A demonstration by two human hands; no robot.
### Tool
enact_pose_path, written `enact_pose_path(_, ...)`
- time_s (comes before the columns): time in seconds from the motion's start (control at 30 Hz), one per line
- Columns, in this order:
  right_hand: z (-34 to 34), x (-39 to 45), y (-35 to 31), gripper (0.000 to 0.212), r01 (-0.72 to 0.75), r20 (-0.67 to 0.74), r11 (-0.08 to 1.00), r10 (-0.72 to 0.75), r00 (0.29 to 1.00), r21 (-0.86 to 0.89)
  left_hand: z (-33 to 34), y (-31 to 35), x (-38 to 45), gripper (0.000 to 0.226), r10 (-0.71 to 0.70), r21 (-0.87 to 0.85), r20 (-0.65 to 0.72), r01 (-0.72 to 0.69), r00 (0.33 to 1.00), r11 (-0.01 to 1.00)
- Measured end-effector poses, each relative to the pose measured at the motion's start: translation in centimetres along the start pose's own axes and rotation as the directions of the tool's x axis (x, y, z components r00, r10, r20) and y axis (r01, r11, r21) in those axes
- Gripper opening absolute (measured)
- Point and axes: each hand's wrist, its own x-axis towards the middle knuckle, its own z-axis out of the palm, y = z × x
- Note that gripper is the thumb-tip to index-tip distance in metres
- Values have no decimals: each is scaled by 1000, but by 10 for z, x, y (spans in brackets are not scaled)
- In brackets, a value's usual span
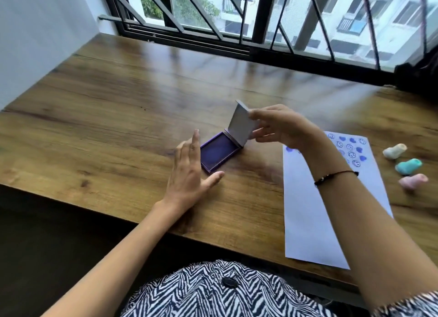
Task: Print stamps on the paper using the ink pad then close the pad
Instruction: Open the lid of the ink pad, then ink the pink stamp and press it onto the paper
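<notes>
While the right hand (279, 127) pinched the stiff, light lid (240, 123), the left hand (189, 174) lay open and flat beside the ink pad (218, 154); the lid's top edge looked best to push

Purple ink pad (219, 153) showing grey lid (240, 125); white paper (315, 205) displaying blue prints; white (394, 151), teal (408, 166) and pink (413, 181) stamps lying on brown wood-grain table (118, 108).
</notes>
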Motion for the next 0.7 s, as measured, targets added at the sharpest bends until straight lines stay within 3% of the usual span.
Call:
enact_pose_path(0.27, -31, -13, 44, 9, 11, -328, 982, 52, 943, 187, 24, 59, 29, 84, 220, -139, 33, -213, 975, 967)
enact_pose_path(0.4, -54, -41, 71, 8, 69, -526, 982, 36, 850, 178, 48, 94, 39, 78, 336, -203, 97, -312, 937, 928)
enact_pose_path(0.5, -85, -76, 96, 6, 48, -770, 999, -42, 637, -14, 69, 128, 43, 73, 428, -277, 157, -376, 890, 884)
enact_pose_path(0.6, -114, -117, 124, 11, -182, -939, 952, -187, 288, -245, 90, 159, 42, 70, 500, -344, 186, -420, 846, 840)
enact_pose_path(0.63, -122, -129, 132, 12, -236, -953, 937, -204, 225, -257, 97, 169, 41, 69, 513, -365, 189, -426, 837, 828)
enact_pose_path(0.7, -137, -139, 145, 21, -313, -963, 924, -153, 220, -218, 106, 185, 39, 65, 535, -404, 190, -431, 823, 807)
